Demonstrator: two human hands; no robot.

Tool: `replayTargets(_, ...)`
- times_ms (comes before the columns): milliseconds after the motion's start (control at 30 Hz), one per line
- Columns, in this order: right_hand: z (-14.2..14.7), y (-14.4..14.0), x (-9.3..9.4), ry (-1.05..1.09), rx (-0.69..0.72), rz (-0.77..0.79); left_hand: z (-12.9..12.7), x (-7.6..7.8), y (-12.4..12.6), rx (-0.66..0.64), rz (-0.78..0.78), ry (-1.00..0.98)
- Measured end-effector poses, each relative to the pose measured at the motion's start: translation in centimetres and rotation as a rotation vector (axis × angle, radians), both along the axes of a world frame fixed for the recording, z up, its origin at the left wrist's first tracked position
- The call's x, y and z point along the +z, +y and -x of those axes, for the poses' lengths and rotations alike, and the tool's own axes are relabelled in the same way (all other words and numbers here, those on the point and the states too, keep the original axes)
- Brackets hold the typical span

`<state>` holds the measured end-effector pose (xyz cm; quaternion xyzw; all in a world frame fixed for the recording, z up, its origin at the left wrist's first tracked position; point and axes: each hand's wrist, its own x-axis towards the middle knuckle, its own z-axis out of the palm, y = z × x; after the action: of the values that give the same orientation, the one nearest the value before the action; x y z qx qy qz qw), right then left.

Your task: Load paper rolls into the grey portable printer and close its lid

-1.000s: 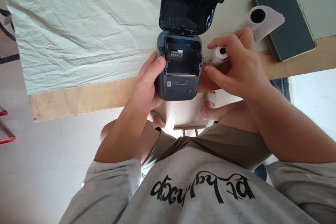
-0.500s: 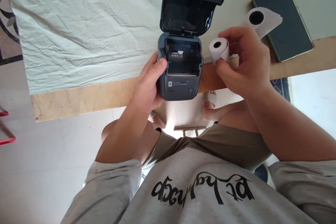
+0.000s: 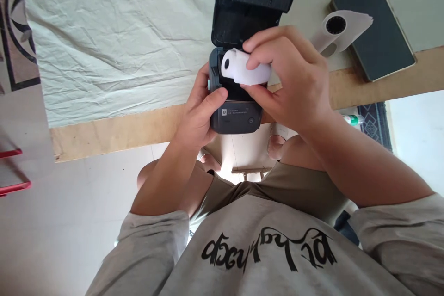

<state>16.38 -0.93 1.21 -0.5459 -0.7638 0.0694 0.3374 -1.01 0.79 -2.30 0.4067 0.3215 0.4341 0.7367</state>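
My left hand [image 3: 204,108] is closed round the left side of a dark label printer [image 3: 236,118], its thumb on the front edge of the paper bay. The printer's black lid [image 3: 232,23] stands swung up, away from me. Between the thumb and fingers of my right hand [image 3: 291,74] is a white paper roll [image 3: 246,68] with a dark core hole. The roll lies on its side over the printer's bay and covers most of it. Whether it touches the bay floor I cannot tell.
A second paper roll [image 3: 322,34] stands on the cloth-covered table [image 3: 121,46] at the right, its loose end reaching over a dark phone [image 3: 378,32]. The table's bare wooden edge [image 3: 114,136] runs below the printer. Red metal bars [image 3: 15,188] show at the far left.
My right hand has carried the paper roll leftward from beside the printer to over its bay, turning it onto its side. My left hand still holds the printer.
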Motion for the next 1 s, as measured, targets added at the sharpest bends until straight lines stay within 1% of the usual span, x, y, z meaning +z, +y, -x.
replayTargets(133,0.0,0.4,-0.3,-0.016,-0.027,-0.080,0.3,0.1,0.0,-0.029,-0.006,0.020)
replayTargets(233,-0.2,0.5,-0.7,-0.008,0.004,-0.115,0.4,0.2,-0.1,-0.025,0.001,0.025)
replayTargets(300,-0.2,0.3,-0.7,-0.008,0.028,-0.121,0.3,0.2,-0.1,-0.018,0.003,0.028)
replayTargets(433,0.1,-0.4,-0.9,-0.034,0.015,-0.185,0.2,0.0,-0.1,-0.024,-0.009,0.021)
replayTargets(500,0.3,-0.8,-1.2,-0.053,0.063,-0.239,0.2,-0.2,-0.2,-0.008,-0.026,0.004)
replayTargets(600,0.2,-1.3,-1.8,-0.049,0.197,-0.310,0.2,-0.3,-0.3,0.003,-0.051,0.009)
replayTargets(667,-0.2,-1.3,-1.9,-0.001,0.250,-0.312,0.3,-0.3,-0.3,-0.003,-0.058,0.056)
replayTargets(700,-0.5,-1.3,-1.9,0.052,0.255,-0.312,0.3,-0.2,-0.3,-0.002,-0.059,0.080)
replayTargets(733,-0.9,-1.2,-1.9,0.128,0.227,-0.316,0.3,-0.2,-0.3,0.002,-0.061,0.097)
replayTargets(800,-1.5,-1.0,-1.7,0.304,0.104,-0.296,0.4,-0.2,-0.2,-0.001,-0.069,0.101)
replayTargets(867,-1.9,-0.8,-1.5,0.408,-0.015,-0.211,0.5,-0.3,0.0,-0.016,-0.087,0.091)
replayTargets(933,-2.2,-0.7,-1.3,0.411,-0.036,-0.092,0.5,-0.4,0.1,-0.036,-0.121,0.082)
replayTargets(1000,-2.3,-0.7,-1.2,0.407,-0.025,-0.020,0.6,-0.6,0.2,-0.044,-0.144,0.082)
